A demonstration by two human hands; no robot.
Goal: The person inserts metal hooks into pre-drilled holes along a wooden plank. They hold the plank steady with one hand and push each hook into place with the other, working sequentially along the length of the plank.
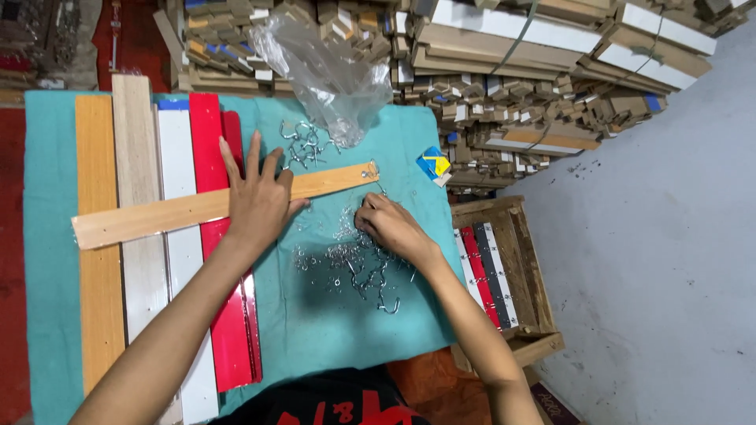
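Left hand point(258, 197) fingers spread flat, pressing long light wooden slat point(157, 214); slat runs left-right, right end slightly up. Right hand point(391, 227) fingers curled, picking among small silver metal hooks point(358, 264).

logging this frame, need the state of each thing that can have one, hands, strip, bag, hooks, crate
left hand: flat, pressing on the wooden strip
right hand: fingers curled in the metal hooks
wooden strip: lying crosswise over the coloured boards
plastic bag: open, crumpled
metal hooks: loose, scattered on the teal cloth
wooden crate: open, holding strips
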